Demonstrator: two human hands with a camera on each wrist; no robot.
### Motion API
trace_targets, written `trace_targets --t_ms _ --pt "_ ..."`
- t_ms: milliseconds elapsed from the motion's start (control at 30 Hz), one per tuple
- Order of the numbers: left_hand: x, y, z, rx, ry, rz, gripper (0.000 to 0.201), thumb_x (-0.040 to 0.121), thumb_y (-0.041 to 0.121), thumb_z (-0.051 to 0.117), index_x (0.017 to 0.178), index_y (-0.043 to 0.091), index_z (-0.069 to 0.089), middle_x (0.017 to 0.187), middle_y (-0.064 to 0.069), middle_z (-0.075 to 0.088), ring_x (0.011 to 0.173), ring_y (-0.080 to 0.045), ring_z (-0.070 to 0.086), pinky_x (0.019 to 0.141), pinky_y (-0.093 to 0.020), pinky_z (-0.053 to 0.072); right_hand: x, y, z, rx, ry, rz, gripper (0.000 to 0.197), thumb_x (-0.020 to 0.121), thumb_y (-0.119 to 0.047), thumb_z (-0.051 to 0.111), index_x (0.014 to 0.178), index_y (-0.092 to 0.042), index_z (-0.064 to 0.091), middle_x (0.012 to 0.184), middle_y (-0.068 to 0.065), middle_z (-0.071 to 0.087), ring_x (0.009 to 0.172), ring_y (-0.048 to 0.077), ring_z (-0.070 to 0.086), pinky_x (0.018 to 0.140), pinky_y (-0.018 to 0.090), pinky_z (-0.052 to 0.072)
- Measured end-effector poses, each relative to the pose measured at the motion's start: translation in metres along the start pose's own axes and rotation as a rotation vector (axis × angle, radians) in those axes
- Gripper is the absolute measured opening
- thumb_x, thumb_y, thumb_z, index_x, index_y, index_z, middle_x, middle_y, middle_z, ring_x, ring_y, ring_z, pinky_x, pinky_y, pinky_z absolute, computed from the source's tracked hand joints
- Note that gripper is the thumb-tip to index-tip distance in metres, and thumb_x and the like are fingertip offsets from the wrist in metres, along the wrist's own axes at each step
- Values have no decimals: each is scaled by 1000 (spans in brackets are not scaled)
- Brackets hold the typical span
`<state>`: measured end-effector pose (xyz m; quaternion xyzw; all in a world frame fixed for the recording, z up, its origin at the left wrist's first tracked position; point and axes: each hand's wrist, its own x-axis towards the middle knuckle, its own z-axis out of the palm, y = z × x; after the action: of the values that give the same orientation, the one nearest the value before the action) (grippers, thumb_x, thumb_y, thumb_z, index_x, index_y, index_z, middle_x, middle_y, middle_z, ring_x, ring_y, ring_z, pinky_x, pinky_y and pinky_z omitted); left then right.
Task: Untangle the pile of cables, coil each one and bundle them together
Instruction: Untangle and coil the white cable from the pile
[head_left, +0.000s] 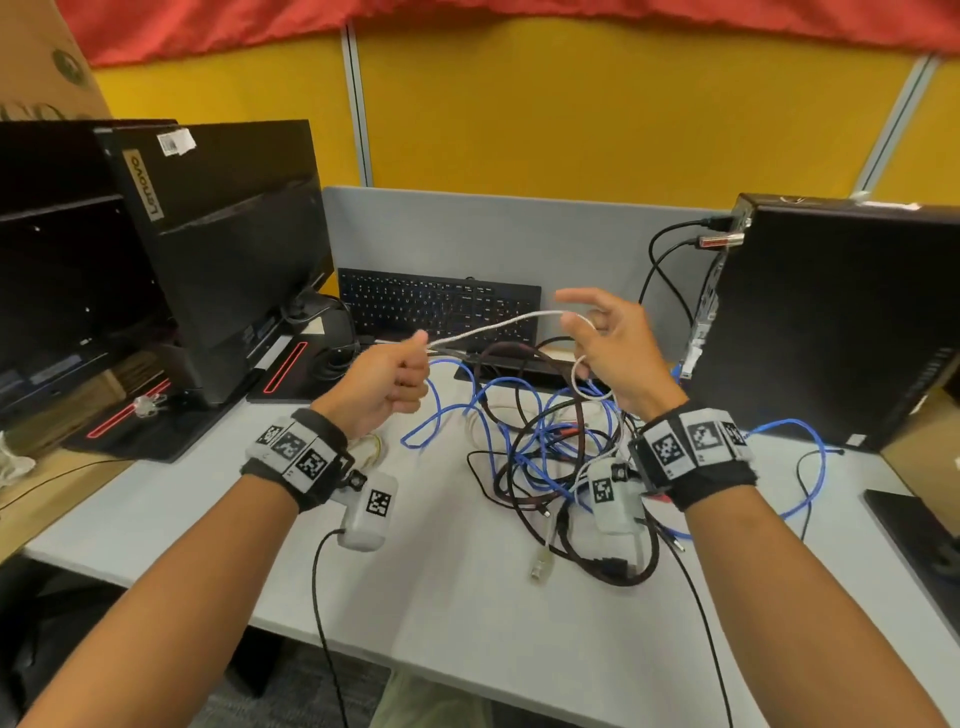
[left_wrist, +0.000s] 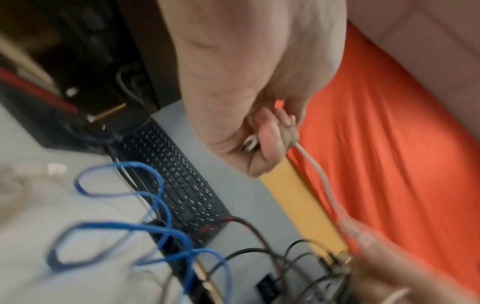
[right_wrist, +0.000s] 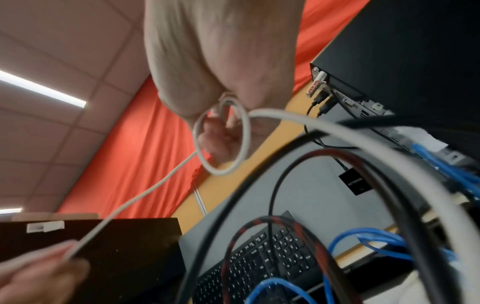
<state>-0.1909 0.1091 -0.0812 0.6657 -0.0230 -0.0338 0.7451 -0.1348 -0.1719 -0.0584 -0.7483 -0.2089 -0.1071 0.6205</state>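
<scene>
A white cable (head_left: 498, 326) is stretched between the two hands above the table (head_left: 447, 613), in the middle of the head view. The left hand (head_left: 387, 382) is closed in a fist round one end of it, so the grip is narrow and holding the cable; in the left wrist view the cable is seen leaving the curled fingers (left_wrist: 270, 135). The right hand (head_left: 610, 348) is held higher at right of centre, with the forefinger extended and the other fingers loosely curled, and the white cable is looped round them; a small turn of it is seen hanging under the palm in the right wrist view. The span appears to be kept taut so that a tidy turn can be laid on, which suggests the coiling of this cable has only begun.

The rest of the pile (head_left: 550, 447) lies below the right hand on the table: blue cable (head_left: 441, 410), black cable and a red-and-black braided cable (head_left: 519, 353), all crossed over one another. The white cable's tail drops into this heap, so a snag there is possible. A keyboard (head_left: 436, 301) stands behind, well apart from both hands.
</scene>
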Motion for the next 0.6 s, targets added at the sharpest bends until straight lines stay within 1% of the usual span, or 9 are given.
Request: trace_targets --t_ms 67,167,233,300,333,367,433,500,600 --pt "-2 10 3 -327 19 56 46 107 32 38 62 23 41 56 9 27 44 -7 23 39 -19 21 -4 8 4 -168 48 -15 21 99 -20 65 102 -38 74 73 -17 68 50 1 53 54 23 50" --pt "2 27 20 -547 36 142 39 109 25 31 72 20 41 60 6 37 46 -6 27 41 -18 23 -12 8 24 -533 -253 -28 14 98 -27 67 104 -31 79 83 -6 75 49 -3 51 49 10 40" --pt "6 33 37 -279 65 230 27 105 12 34 79 15 43 70 -4 61 51 -11 45 47 -20 41 -18 0 40 -696 -503 -97 17 97 -32 68 107 -26 80 89 -11 77 55 -8 54 53 8 37" --pt "4 29 52 111 21 279 18 105 7 36 91 7 47 88 -16 72 69 -24 66 67 -32 60 -24 -10 52 -679 -599 -190 15 93 -35 72 102 -26 82 82 -27 70 65 -15 56 61 12 39" --pt "2 23 56 279 -36 284 18 107 9 36 94 5 49 90 -13 73 76 -24 70 73 -36 62 -25 -14 54 -627 -573 -218 12 91 -35 74 96 -28 82 78 -29 68 67 -10 60 62 16 44" --pt "-1 17 59 411 -91 278 22 108 11 37 93 4 51 84 -5 72 73 -19 70 70 -34 62 -24 -18 54 -564 -506 -235 8 89 -35 76 89 -29 81 74 -25 69 67 -2 63 62 21 50" --pt "-5 9 57 516 -147 225 29 109 14 38 88 5 56 66 3 64 54 -10 58 52 -24 49 -19 -22 47 -448 -314 -258 7 85 -33 80 79 -29 80 69 -13 72 62 9 62 60 23 50" --pt "-6 6 49 429 -141 160 30 106 15 39 85 9 60 58 6 47 49 -7 37 47 -20 30 -12 -22 34 -371 -146 -264 3 85 -28 82 82 -26 81 72 -11 74 68 8 64 65 22 51" --pt "-2 13 37 97 -153 97 37 105 17 35 73 17 54 56 9 30 49 -7 22 43 -18 21 -6 -14 20 -432 -27 -242 11 91 -30 75 96 -24 82 84 -17 75 74 -1 63 72 21 51"
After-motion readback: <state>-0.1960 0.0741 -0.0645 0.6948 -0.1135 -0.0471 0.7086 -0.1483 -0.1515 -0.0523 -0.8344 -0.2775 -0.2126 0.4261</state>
